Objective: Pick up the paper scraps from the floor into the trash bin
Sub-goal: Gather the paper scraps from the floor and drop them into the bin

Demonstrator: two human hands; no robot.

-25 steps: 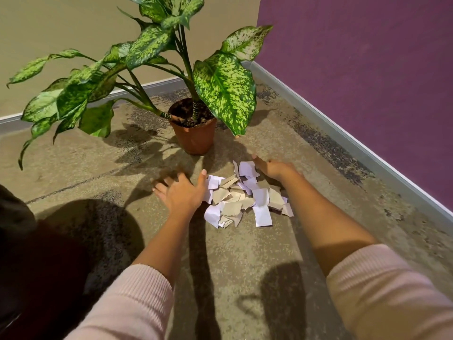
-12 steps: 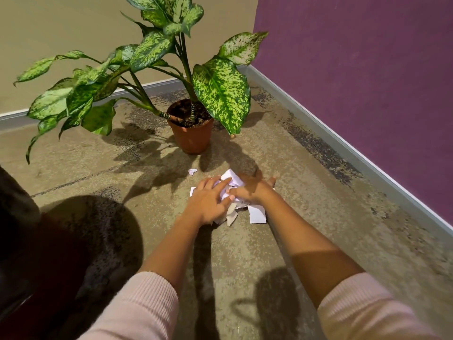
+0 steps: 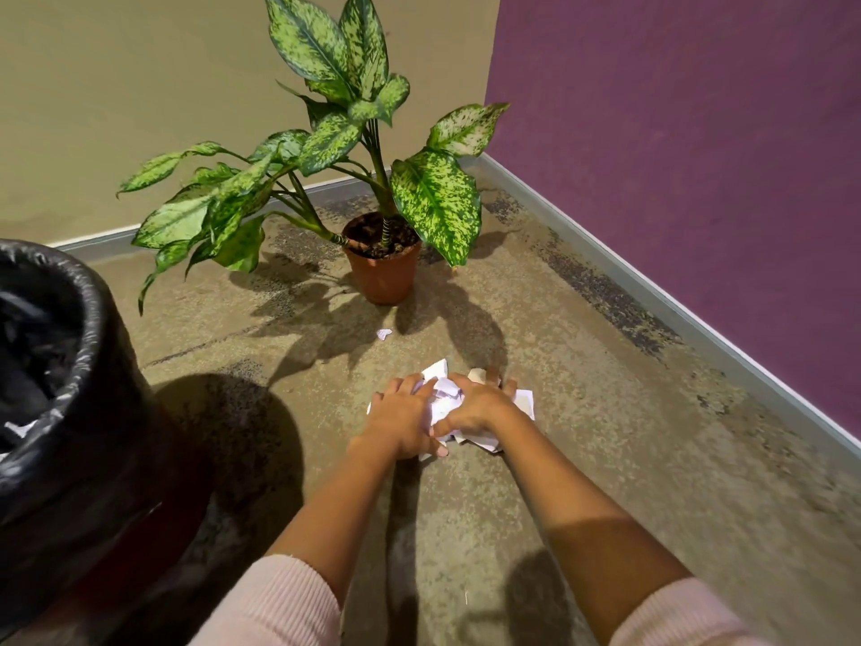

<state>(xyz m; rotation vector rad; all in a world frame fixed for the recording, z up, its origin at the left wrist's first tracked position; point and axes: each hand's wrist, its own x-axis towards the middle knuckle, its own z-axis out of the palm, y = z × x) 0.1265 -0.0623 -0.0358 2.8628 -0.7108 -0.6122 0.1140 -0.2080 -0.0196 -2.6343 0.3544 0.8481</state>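
Spotted-leaf plant point(image 3: 326, 146) in a terracotta pot point(image 3: 383, 277), near the beige-and-purple wall corner point(image 3: 493, 76)

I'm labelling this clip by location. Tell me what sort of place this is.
Probably an indoor corner of a home or office: a tan wall meets a purple wall over a worn speckled floor, with a potted plant and a lined trash bin.

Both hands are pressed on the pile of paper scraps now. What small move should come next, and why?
Probably close both hands around the paper scraps and lift them. The left hand and right hand already cup the pile from both sides on the floor, and the trash bin stands open to the left. One stray scrap near the plant pot can wait.
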